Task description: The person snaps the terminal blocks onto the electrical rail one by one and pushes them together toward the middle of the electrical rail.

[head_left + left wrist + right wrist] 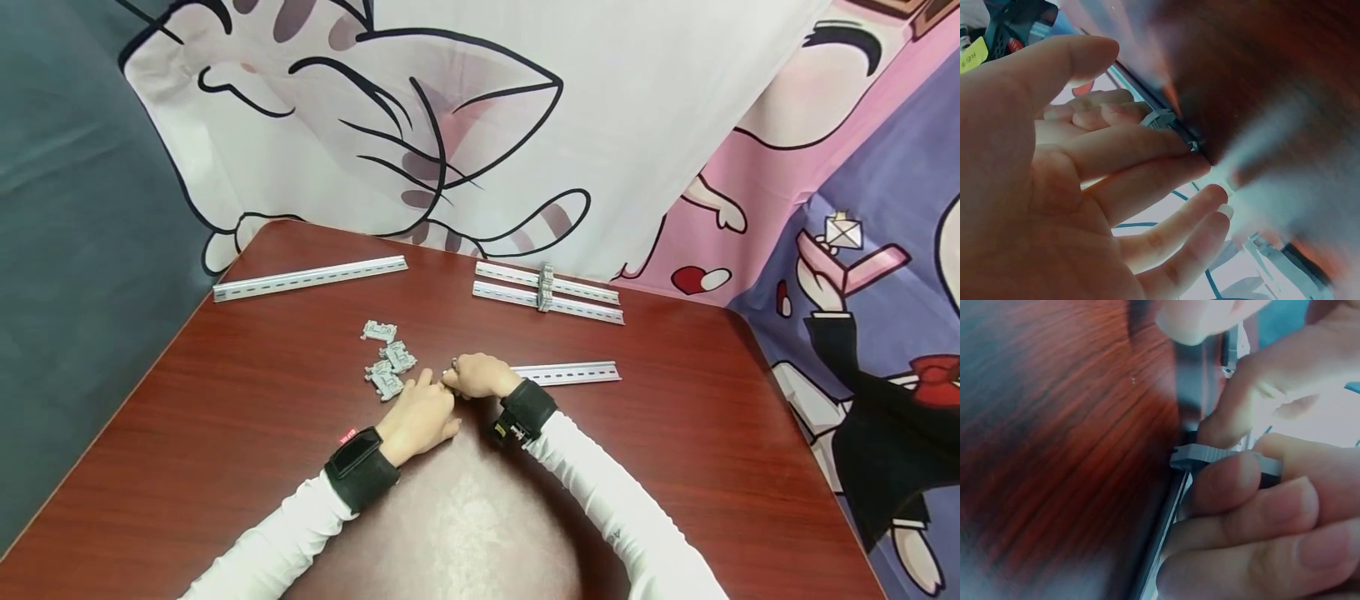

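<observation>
A slotted metal DIN rail (576,373) lies near the middle of the table, its left end covered by the hands. My right hand (482,377) pinches a grey DIN-rail clip (1200,456) with curled fingers; in the right wrist view the clip sits against the rail. My left hand (422,417) is beside it, its fingers fairly straight. In the left wrist view, the left fingertips (1200,164) touch or nearly touch the rail's end near the clip (1160,117). Loose grey clips (398,357) lie just beyond the left hand.
Toward the back left lies another slotted rail (311,277). At the back right, two parallel rails (585,311) are bridged by upright grey clips (545,288). Printed cloth (645,100) hangs behind the table (675,400).
</observation>
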`<state>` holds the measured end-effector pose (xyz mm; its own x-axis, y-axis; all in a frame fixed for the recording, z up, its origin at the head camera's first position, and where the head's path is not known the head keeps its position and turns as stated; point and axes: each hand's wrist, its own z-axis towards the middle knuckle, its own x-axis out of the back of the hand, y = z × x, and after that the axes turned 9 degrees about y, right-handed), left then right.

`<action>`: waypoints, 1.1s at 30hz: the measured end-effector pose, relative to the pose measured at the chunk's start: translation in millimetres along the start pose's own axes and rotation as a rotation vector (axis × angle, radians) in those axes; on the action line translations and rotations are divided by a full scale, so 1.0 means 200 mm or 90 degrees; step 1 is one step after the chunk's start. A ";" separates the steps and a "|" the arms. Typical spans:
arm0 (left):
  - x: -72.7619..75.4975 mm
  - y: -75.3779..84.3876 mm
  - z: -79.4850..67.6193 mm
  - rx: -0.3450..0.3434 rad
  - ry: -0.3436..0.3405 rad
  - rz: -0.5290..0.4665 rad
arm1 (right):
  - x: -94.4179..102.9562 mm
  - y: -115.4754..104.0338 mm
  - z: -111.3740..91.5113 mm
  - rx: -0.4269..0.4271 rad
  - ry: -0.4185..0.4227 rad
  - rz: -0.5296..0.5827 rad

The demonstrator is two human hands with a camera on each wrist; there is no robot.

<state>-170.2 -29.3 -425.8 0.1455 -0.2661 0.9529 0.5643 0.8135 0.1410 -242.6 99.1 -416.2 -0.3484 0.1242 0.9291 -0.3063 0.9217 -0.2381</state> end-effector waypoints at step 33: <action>0.14 -0.34 0.04 0.188 0.023 -0.032 | -0.06 0.10 -0.16 -0.051 0.065 0.333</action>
<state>-211.2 -88.6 -406.7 0.1543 -0.3240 0.9334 0.3121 0.9123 0.2651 -216.3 128.7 -422.1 -0.3473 0.6058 0.7158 -0.0445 0.7518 -0.6579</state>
